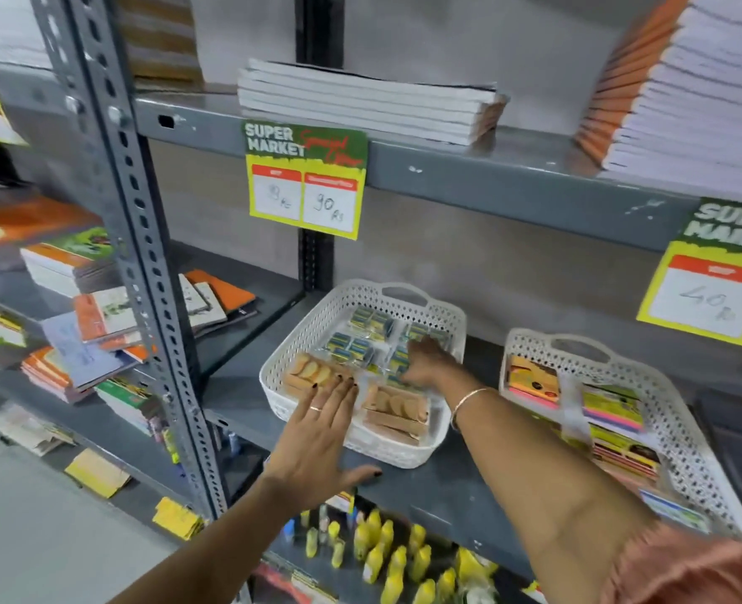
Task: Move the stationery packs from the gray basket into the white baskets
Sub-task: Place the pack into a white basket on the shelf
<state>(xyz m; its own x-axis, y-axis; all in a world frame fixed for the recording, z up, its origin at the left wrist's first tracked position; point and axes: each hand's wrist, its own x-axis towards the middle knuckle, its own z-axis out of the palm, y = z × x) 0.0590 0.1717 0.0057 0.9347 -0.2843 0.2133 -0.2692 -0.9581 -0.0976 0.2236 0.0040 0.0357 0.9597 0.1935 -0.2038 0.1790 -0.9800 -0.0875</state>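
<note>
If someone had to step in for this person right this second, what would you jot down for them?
Left hand: open, flat over the near-left corner of the left white basket, holding nothing.
Right hand: inside that basket, fingers on the blue-and-yellow packs; grip unclear.
Tan packs lie along its front.
Right white basket holds colourful packs.
Gray basket is out of view, so what remains cannot be judged.

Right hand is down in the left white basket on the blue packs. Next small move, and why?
Probably let go and draw the right hand back out. It lies on the blue packs inside the left white basket, so they look delivered; whether the fingers still grip one is unclear. The left hand, open, rests at the basket's front rim.
</note>
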